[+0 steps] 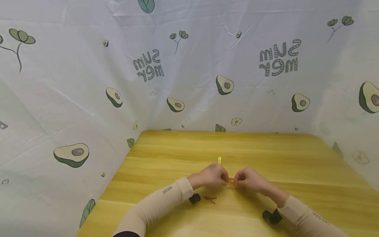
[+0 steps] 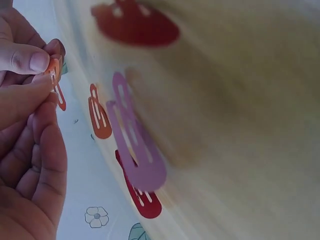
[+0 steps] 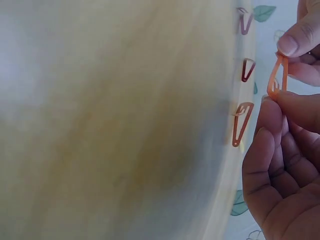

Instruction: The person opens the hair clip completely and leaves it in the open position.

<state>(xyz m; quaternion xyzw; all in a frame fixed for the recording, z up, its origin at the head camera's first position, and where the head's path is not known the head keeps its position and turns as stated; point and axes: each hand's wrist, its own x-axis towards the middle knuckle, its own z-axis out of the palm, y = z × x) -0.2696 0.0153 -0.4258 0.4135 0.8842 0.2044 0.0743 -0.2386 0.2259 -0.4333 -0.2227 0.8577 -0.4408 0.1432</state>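
Observation:
An orange snap hair clip [image 1: 231, 181] spans the small gap between the two hands over the middle of the table. My left hand [image 1: 214, 175] pinches one end of it with thumb and fingertips. At the other end, my right hand [image 1: 252, 179] pinches it the same way. Seen from the right wrist, the orange clip [image 3: 277, 75] shows its narrow frame, with fingertips covering both ends. In the left wrist view, thumbs and fingers hide much of it.
On the wooden table [image 1: 165, 154], a yellow clip [image 1: 219, 160] lies beyond the hands and reddish clips [image 1: 210, 198] lie nearer. The left wrist view shows a lilac clip [image 2: 150, 172], an orange-brown clip [image 2: 103, 131] and red clips [image 2: 150, 207]. A patterned curtain [image 1: 195, 72] surrounds the table.

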